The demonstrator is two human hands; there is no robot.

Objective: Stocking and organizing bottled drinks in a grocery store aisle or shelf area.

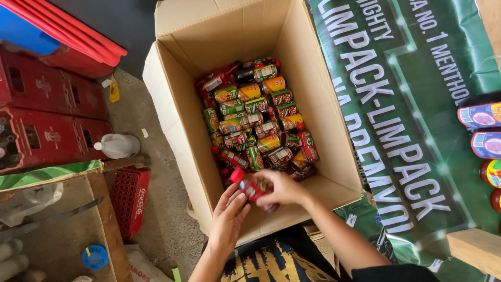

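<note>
- The right hand (284, 189) was clenched around the body of a small red-capped sauce bottle (253, 189), grasping it just above the near inner wall of the cardboard box (177, 112).
- The left hand (228, 218) lay against the same bottle from below, fingers loosely extended and touching its cap end rather than wrapped around it.
- The bottle was tilted, its red cap pointing up and to the left, over the near edge of the box.
- Inside the box sat a jumbled pile of cans and bottles (258, 117) with red, green and orange labels, covering the bottom.
- A green banner (412, 120) with white lettering lay just beside the box on the right, with several bottles (485, 141) lined up at its far right edge.
- Red plastic crates (49, 112) stood well apart on the left, with a white plastic jug (119, 145) near them on the concrete floor (156, 209).
</note>
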